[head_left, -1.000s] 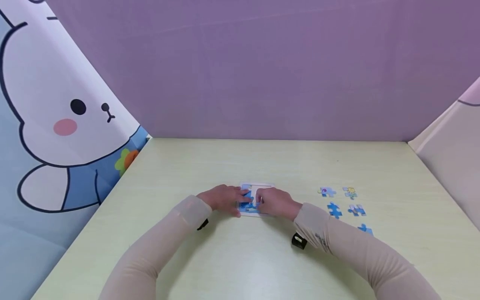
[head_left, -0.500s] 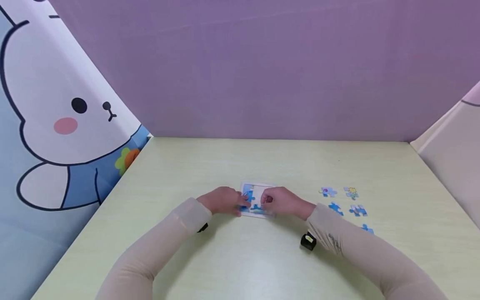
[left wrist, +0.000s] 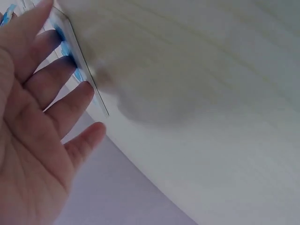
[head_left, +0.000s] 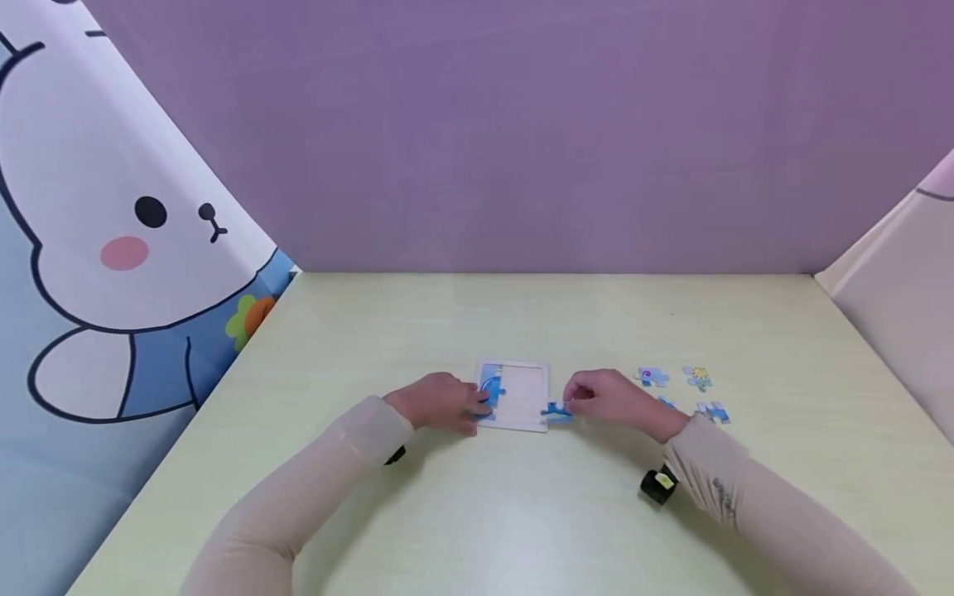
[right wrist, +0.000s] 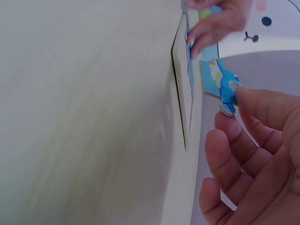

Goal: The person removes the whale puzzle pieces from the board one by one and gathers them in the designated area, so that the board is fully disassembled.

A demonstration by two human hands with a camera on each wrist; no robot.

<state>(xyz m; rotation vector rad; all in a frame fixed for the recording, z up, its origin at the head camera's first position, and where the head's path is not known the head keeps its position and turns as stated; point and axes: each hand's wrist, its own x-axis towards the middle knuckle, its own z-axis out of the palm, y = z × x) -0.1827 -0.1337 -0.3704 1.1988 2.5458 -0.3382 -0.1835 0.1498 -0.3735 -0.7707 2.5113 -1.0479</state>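
My right hand (head_left: 607, 399) pinches a blue puzzle piece (right wrist: 222, 86) between thumb and fingers, just off the right edge of the puzzle tray. The white-framed puzzle tray (head_left: 525, 424) lies flat on the table. Along the tray's left side sit blue puzzle pieces (head_left: 491, 382), and its pale bare base shows to their right. My left hand (head_left: 440, 401) rests at the tray's left edge with extended fingers over those pieces. In the left wrist view, its fingers (left wrist: 58, 108) are spread and loosely bent against the tray.
Loose puzzle pieces lie on the table to the right: a purple-blue one (head_left: 652, 377), one with a sun (head_left: 699, 378) and another blue one (head_left: 715, 412). My right forearm partly covers this group. A purple curtain (head_left: 551, 149) stands behind the table (head_left: 417, 323).
My right hand has moved right, off the tray, carrying a blue piece that earlier was at the tray's lower middle. The left hand has stayed at the tray's left edge.
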